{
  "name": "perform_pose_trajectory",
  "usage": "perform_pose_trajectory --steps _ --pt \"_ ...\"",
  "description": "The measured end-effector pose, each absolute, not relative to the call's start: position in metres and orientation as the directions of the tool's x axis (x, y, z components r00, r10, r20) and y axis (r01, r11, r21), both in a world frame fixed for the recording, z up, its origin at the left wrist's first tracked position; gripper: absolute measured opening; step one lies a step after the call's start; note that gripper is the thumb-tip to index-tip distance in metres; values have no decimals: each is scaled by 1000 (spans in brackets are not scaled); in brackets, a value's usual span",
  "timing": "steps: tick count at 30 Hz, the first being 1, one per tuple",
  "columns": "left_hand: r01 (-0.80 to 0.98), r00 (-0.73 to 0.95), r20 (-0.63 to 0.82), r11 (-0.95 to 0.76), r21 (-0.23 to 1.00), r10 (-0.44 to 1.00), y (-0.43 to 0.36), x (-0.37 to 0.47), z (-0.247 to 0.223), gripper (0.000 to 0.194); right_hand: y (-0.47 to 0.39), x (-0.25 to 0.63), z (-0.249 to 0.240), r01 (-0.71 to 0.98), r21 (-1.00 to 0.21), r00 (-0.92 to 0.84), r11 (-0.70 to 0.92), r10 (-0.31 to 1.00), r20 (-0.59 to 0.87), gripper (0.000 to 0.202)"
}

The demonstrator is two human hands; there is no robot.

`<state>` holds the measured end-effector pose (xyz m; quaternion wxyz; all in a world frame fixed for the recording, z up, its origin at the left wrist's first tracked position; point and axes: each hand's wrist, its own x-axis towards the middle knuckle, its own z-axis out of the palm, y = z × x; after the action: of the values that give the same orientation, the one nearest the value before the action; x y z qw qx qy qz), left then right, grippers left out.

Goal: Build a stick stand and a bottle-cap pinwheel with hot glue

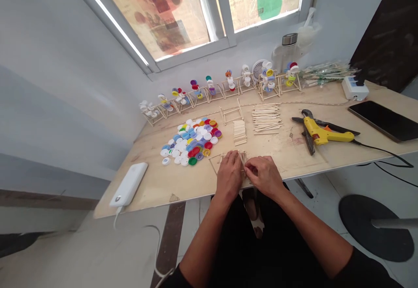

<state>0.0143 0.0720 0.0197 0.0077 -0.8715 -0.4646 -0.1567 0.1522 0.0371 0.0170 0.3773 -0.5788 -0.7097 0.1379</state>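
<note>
- Pinching thin sticks together at the table's [156, 183] near edge, left hand [229, 175] and right hand [264, 175] curl closed on a half-built stick frame [218, 159].
- Finished cap models [228, 83] line the far edge; loose caps [192, 142] and stick piles [266, 118] remain unused.

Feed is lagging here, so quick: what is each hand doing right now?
Left hand: fingers curled on the thin wooden sticks, seemingly holding them.
Right hand: pinching the same sticks at the plywood tabletop edge.
</note>
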Motion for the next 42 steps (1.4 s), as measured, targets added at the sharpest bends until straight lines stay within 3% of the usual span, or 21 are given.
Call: perform_pose_trajectory --steps 8,13,16,20,24,32,42 --pt "809 493 322 -562 171 808 70 17 21 35 37 154 18 722 -626 -47 294 924 380 11" --pt "773 353 555 -570 281 753 46 1 29 37 37 156 20 691 -663 -26 287 927 373 14" --pt "742 150 655 -523 420 740 29 -19 34 31 35 159 23 655 -705 23 271 926 377 19" --pt "719 -111 540 -308 623 834 22 -45 31 27 28 166 25 667 -716 134 206 912 387 21" --pt "668 -119 351 -187 721 929 28 -55 22 31 23 171 25 684 -711 156 163 920 360 21" --pt "697 -45 259 -155 700 965 37 -47 24 27 25 161 22 706 -659 14 261 924 381 19" --pt "754 -45 219 -111 647 975 40 -42 27 22 30 152 20 729 -637 -8 252 933 360 19"
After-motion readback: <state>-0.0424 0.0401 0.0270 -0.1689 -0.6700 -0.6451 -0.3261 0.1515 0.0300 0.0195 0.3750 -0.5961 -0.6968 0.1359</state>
